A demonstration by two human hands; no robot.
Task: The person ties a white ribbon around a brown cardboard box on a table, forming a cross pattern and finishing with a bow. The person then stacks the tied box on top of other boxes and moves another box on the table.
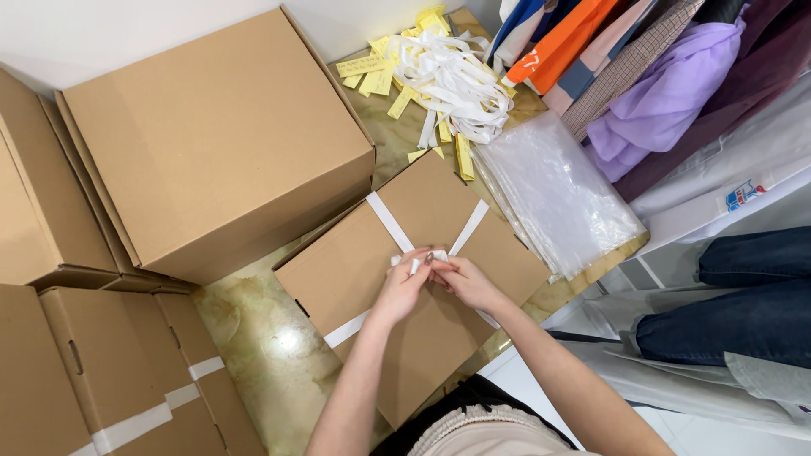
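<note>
Fingers (420, 263) of both hands pinch the white ribbon (386, 218) where it crosses atop the small cardboard box (363, 270). That box overhangs the surface (262, 338) edge, with a large box (211, 135) close behind and plastic bags (557, 194) beside.

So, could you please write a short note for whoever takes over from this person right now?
Left hand and right hand: both pinch the white ribbon where its bands cross on top of the small cardboard box.
Box sits on the marble table, beside the large box.
Done: ribbon wrapped crosswise around the box.
Left: knot not visibly finished.
Spare ribbons and yellow tags lie behind; plastic bags to the right.
</note>
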